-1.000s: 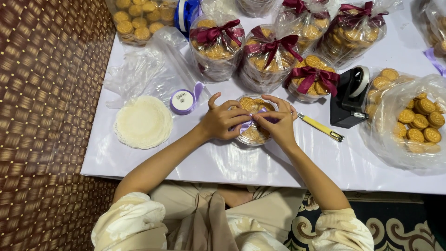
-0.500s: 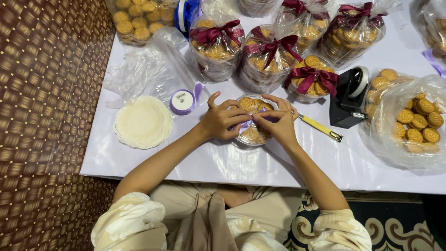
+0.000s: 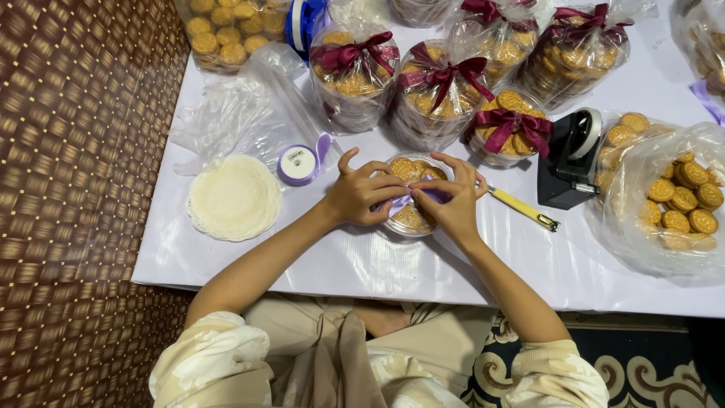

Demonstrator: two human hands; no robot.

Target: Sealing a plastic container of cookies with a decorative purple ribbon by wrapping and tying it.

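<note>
Currently both hands, left [image 3: 362, 198] and right [image 3: 451, 202], pinch a lilac ribbon [image 3: 411, 198] atop a clear cookie tub [image 3: 414, 219] on the white counter [image 3: 362, 261]; each grip clenched on ribbon.

Bright, even light falls from above onto the white plastic-covered table [image 3: 362, 264], which shines almost blown out at the far right. Soft glare streaks the clear crinkled plastic bags [image 3: 234, 121] at far left and the clear bag of round biscuits [image 3: 664, 204] at right. Shadows are short and faint under the forearms. Focus is sharp across the middle; the far edge looks slightly stretched. The brown woven mat [image 3: 75, 189] at left is dimmer but clear.
</note>
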